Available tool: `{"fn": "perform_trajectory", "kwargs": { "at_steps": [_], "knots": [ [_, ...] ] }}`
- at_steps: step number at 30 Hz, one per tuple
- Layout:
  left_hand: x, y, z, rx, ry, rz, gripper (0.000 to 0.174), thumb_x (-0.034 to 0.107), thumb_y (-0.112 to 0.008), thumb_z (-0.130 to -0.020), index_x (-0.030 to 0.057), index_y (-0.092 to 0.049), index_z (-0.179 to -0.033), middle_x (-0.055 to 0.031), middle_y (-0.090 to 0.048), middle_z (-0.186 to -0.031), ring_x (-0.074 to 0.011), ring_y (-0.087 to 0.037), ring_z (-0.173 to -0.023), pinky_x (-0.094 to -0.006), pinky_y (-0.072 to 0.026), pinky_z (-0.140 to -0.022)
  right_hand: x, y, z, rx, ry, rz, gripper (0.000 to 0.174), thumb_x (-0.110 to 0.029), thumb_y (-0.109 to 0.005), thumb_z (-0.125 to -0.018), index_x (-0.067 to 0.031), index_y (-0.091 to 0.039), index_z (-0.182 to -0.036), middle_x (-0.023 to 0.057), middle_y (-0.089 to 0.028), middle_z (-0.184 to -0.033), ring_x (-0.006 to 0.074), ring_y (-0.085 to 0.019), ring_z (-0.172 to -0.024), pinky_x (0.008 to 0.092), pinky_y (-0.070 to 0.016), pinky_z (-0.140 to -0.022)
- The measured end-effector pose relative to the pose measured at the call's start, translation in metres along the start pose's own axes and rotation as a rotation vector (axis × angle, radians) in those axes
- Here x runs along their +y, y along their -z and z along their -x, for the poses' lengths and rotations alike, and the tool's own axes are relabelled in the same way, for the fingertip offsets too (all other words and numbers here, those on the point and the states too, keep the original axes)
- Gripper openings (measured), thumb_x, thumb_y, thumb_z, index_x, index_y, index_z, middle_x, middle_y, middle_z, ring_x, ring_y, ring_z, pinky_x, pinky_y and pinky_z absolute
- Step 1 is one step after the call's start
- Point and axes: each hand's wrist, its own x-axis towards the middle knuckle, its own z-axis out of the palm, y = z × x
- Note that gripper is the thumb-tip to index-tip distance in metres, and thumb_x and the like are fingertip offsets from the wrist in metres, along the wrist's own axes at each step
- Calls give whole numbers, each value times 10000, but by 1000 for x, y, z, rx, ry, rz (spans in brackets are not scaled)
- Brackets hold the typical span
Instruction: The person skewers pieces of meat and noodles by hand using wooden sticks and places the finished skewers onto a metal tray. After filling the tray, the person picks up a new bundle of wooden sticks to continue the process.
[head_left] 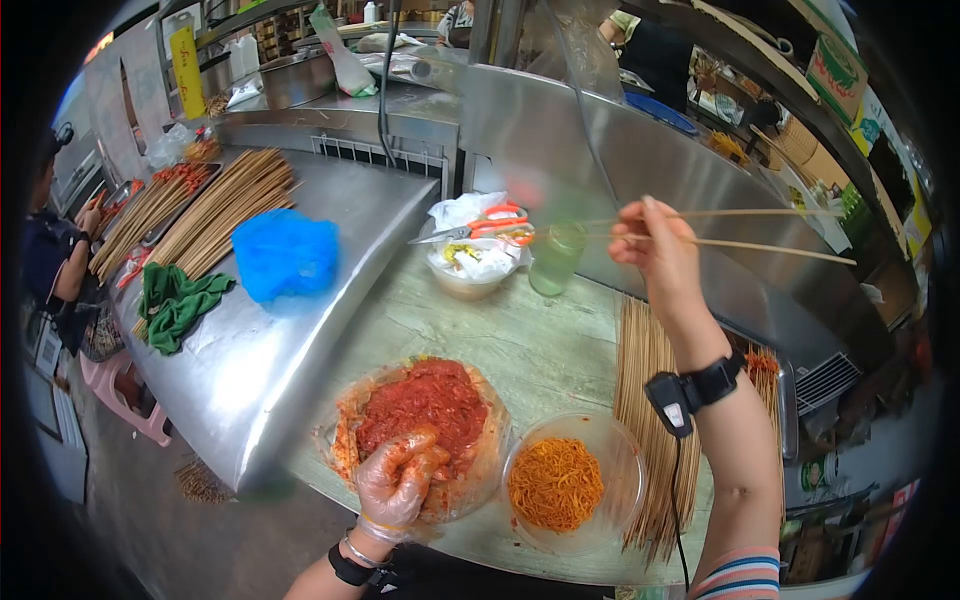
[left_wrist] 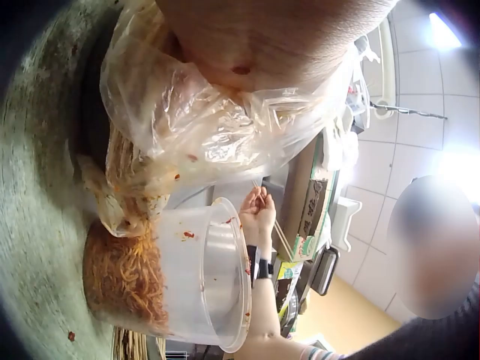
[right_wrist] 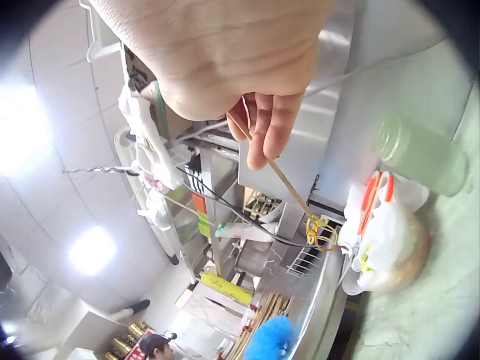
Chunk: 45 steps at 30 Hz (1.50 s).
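Note:
My left hand (head_left: 395,485), in a clear plastic glove smeared red, is bent at the near edge of a heap of red marinated meat (head_left: 425,400). The meat lies in a clear plastic bag (head_left: 490,375). I cannot tell whether its fingers hold any meat. In the left wrist view the loose glove (left_wrist: 202,127) hides the fingers. My bare right hand (head_left: 658,250) is raised over the far right of the table and pinches two thin wooden skewers (head_left: 770,248). In the right wrist view a skewer (right_wrist: 289,182) slants from the fingers, with yellow loops (right_wrist: 321,232) at its end.
Beside the meat stands a clear tub (head_left: 625,470) of orange shreds (head_left: 555,483). Bundled skewers (head_left: 645,400) lie right of it. Farther back are a bowl (head_left: 465,285) with orange-handled scissors (head_left: 500,225) and a green jar (head_left: 557,260). A blue bag (head_left: 285,255) lies on the steel counter (head_left: 270,350).

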Motion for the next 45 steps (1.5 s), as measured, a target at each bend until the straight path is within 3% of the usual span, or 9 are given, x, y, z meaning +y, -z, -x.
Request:
{"fn": "perform_trajectory", "kwargs": {
  "at_steps": [4,8,15,21,25,30,35,37,45],
  "knots": [
    [-12,5,-1,-43,-52,-42,210,-11,-522,-859,-59,-544,-1063,-151,-638,-884,-144,-605,-687,-242,-505,-630,20,-35,-28,-186,-39,116,312,-323,-464,-937,-27,-559,-933,67,-597,-816,121,-600,-622,218,-485,-566],
    [-13,8,-1,-71,-66,-68,215,-19,-506,-865,-61,-539,-1072,-137,-634,-887,-136,-598,-702,-241,-500,-644,2,-35,-12,-142,8,91,281,-287,-456,-944,-27,-555,-908,72,-595,-806,129,-604,-605,210,-470,-531],
    [-12,2,0,-37,-40,97,225,4,-502,-877,-51,-537,-1092,-115,-628,-887,-121,-594,-685,-233,-503,-627,-61,6,125,33,30,27,255,-251,-435,-947,-24,-533,-887,74,-575,-737,136,-568,-567,237,-477,-529],
    [2,2,-2,27,13,168,242,50,-523,-888,-42,-536,-1111,-121,-628,-880,-123,-594,-657,-224,-496,-593,-15,12,248,161,53,27,273,-225,-409,-954,1,-514,-842,111,-539,-751,146,-546,-528,236,-460,-520],
    [29,12,-10,84,-19,155,244,63,-520,-892,-44,-533,-1111,-128,-628,-877,-126,-592,-642,-213,-483,-571,22,7,277,192,-16,-4,289,-237,-412,-955,5,-514,-835,111,-535,-780,141,-537,-514,225,-432,-509],
    [31,46,-23,32,-84,-241,201,19,-575,-842,-46,-590,-1031,-105,-635,-899,-147,-608,-740,-243,-495,-657,30,4,276,38,209,438,244,-156,-434,-923,18,-558,-807,84,-522,-693,93,-467,-467,210,-361,-434],
    [36,59,-33,-134,-240,-755,111,7,-638,-760,-50,-648,-855,-107,-654,-874,-202,-615,-807,-290,-486,-735,33,7,272,77,205,384,244,-147,-439,-911,14,-560,-773,76,-521,-665,82,-421,-434,210,-328,-420],
    [37,59,-34,-202,-281,-921,110,26,-646,-746,-13,-659,-848,-117,-650,-817,-193,-620,-744,-291,-490,-687,32,8,272,80,198,377,236,-136,-440,-903,13,-560,-765,79,-526,-665,87,-426,-444,216,-330,-425],
    [31,63,-69,-221,-308,-1083,125,74,-652,-750,18,-659,-861,-123,-638,-780,-246,-612,-699,-317,-487,-646,33,14,274,36,249,533,155,-86,-474,-846,11,-559,-760,116,-550,-660,216,-532,-537,284,-406,-481]
  ]
}}
